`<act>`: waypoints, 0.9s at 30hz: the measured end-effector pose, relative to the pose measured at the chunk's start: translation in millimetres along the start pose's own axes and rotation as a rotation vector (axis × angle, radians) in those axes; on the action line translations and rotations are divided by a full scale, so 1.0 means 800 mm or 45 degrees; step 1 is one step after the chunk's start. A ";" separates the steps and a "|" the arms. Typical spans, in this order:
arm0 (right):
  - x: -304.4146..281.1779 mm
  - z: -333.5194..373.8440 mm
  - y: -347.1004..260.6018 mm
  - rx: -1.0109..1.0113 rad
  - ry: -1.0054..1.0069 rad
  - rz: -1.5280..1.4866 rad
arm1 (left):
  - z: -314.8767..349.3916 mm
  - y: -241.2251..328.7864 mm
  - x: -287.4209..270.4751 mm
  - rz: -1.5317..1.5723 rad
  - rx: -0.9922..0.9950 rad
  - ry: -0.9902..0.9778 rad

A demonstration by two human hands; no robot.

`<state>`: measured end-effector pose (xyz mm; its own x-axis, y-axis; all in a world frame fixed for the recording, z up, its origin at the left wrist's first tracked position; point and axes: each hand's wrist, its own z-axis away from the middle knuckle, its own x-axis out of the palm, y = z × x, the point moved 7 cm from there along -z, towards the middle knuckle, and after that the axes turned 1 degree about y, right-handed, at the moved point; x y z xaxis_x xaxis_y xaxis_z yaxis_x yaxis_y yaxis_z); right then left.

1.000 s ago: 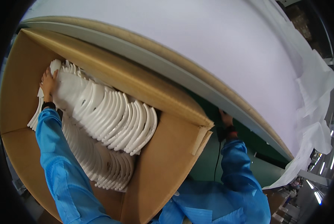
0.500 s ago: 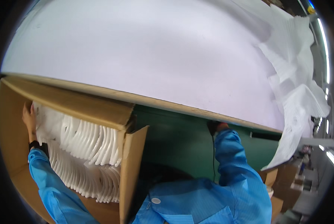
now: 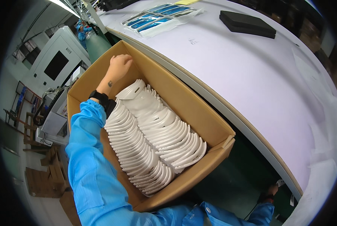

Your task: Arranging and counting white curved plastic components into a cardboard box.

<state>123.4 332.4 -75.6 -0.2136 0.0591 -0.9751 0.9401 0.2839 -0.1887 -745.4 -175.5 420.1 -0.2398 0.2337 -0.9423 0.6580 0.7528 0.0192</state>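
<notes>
My left hand (image 3: 120, 64) is inside a tall cardboard box (image 3: 164, 77), close to its far corner. Its fingers look curled together and nothing shows in them. Below it in the box stand two long rows of white curved plastic parts (image 3: 164, 124), packed tightly on edge. One white piece with a slot (image 3: 132, 90) lies flatter at the far end of the rows. A black band sits on my left wrist. My right hand (image 3: 273, 189) is low at the right, by the table's near edge, small and shadowed; its fingers cannot be made out.
The white-topped table (image 3: 228, 71) runs along the box's right side. On it lie a black flat case (image 3: 247, 24), a sheet of blue pieces (image 3: 157, 17) and white wrapping (image 3: 323, 180). A white machine (image 3: 59, 56) and flattened cardboard (image 3: 46, 180) stand at the left.
The view has swung round, showing more of the table and room. My left hand has left the box's side wall and is now above the parts, fingers curled. My right hand stays by the table edge.
</notes>
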 end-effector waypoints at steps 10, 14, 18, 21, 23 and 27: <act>-0.248 0.089 -0.233 -0.245 0.291 -0.453 | 0.085 0.215 -0.180 0.680 0.562 0.026; -0.348 0.154 -0.279 -0.001 0.071 -0.963 | 0.161 0.322 -0.224 0.897 1.028 -0.036; -0.472 0.209 -0.347 -0.121 -0.144 -1.544 | 0.256 0.416 -0.229 1.056 1.399 -0.450; -0.532 0.228 -0.415 -0.293 -0.285 -1.756 | 0.314 0.462 -0.205 1.157 1.489 -0.797; -0.547 0.240 -0.448 -0.440 -0.502 -1.879 | 0.348 0.495 -0.170 1.145 1.402 -1.053; -0.531 0.255 -0.474 -0.451 -0.843 -2.102 | 0.393 0.528 -0.108 1.108 1.013 -1.731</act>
<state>-88.3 4.5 386.4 -0.5535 -0.7873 0.2717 -0.2192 -0.1770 -0.9595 -222.1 -70.9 404.7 0.7498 -0.5647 -0.3448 0.5101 0.1615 0.8448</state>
